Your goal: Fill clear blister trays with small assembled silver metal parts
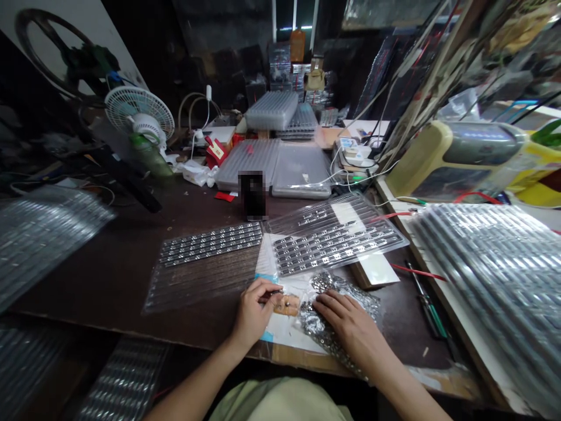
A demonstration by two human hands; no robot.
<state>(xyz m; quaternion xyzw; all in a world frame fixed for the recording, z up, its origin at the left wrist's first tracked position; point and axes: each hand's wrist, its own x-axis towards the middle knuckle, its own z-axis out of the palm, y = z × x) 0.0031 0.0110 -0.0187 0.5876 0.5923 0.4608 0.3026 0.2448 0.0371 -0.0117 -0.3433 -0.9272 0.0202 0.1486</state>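
My left hand [255, 311] is closed in a pinch on a small dark metal part [275, 292], its shape mostly covered by the fingers. Just right of those fingertips, a small orange-brown block [287, 305] with metal bits on it lies on a white sheet [291, 336]. My right hand [346, 316] rests over a clear plastic bag [370, 304] of small shiny metal parts, fingers extended and thumb hidden. Behind the hands, a clear ribbed tray [315, 248] carries rows of metal pieces. Another ribbed tray [205, 275], partly filled with similar rows, lies to the left.
A green-handled screwdriver [432, 316] lies on the right. Stacked clear trays [495, 280] stand at the right edge, with more trays [48, 234] at left. A white fan [140, 114], closed plastic cases [302, 169] and a yellowish machine [456, 158] stand farther back.
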